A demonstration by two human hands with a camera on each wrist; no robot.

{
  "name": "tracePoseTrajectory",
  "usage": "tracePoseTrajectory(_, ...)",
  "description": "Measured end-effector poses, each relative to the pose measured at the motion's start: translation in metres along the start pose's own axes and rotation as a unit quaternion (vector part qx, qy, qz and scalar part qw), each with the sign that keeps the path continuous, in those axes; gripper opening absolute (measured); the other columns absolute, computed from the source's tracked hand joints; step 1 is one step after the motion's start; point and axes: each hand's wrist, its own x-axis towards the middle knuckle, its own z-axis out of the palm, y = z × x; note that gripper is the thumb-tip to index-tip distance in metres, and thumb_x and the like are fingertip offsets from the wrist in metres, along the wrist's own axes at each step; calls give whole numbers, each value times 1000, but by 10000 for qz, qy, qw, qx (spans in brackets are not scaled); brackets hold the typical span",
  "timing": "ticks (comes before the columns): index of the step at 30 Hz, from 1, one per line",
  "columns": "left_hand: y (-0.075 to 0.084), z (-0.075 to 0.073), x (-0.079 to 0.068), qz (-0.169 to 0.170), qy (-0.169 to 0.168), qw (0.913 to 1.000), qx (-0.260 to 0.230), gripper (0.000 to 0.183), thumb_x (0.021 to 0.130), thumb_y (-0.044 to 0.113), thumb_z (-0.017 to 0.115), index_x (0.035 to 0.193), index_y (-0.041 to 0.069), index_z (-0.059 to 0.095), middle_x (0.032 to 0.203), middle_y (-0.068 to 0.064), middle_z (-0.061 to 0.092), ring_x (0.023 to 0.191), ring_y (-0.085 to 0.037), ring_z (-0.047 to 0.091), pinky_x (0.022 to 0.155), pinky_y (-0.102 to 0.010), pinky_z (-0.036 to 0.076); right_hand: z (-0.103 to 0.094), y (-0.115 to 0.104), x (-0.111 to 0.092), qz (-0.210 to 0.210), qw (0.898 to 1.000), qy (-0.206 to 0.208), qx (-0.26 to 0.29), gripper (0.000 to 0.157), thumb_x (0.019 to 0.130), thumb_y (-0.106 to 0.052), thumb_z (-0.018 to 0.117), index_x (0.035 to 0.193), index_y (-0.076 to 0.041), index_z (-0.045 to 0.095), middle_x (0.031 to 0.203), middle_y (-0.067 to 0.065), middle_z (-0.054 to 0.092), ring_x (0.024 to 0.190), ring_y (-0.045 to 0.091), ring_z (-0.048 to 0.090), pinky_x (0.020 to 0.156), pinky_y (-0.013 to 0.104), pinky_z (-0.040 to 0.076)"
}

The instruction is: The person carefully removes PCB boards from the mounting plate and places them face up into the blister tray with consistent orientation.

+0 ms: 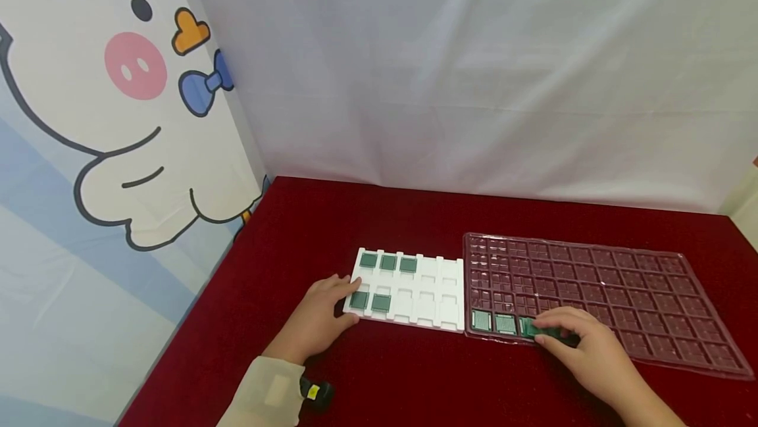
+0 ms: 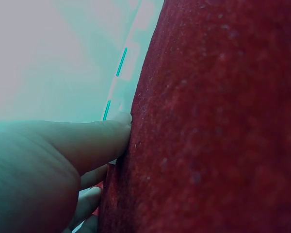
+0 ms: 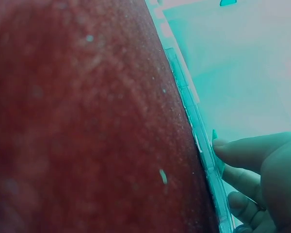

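Thumb and fingers of my left hand [image 1: 320, 315] hold the left end of a white tray [image 1: 435, 288]. Three small green circuit boards [image 1: 387, 262] sit in its back row and two in its front row, at the left. My right hand [image 1: 583, 341] is over the front row of a clear plastic tray [image 1: 604, 282] and pinches a small green circuit board [image 3: 215, 145], tilted between thumb and fingers. Left of that hand, two boards [image 1: 505, 324] lie in front-row pockets, and another green board shows right at the fingertips. The fingers hide part of this row.
Both trays lie side by side on a dark red cloth-covered table [image 1: 408, 374]. A white curtain [image 1: 474, 85] hangs behind, and a cartoon-printed cloth [image 1: 71, 216] stands at the left. By the left cuff there is a black device [image 1: 320, 395] with a yellow mark.
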Motion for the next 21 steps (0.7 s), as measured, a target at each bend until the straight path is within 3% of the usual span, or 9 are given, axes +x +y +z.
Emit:
tracePoseTrajectory(12, 1, -1, 0, -7, -3, 10000, 5, 66, 93, 23, 79, 153, 23, 53, 159, -2, 45, 150, -31, 31, 116, -53, 37, -4, 4, 0, -156, 9998, 109, -106, 24, 83, -11, 87, 102, -23, 80, 111, -6, 72, 98, 7, 60, 74, 25, 53)
tracePoseTrajectory(21, 1, -1, 0, -22, 2, 10000, 42, 66, 93, 23, 79, 153, 23, 53, 159, -2, 45, 150, -31, 31, 116, -53, 37, -9, 8, -2, -44, 9997, 72, -218, 23, 84, -17, 87, 105, -25, 80, 113, -6, 72, 103, 10, 59, 77, 26, 53)
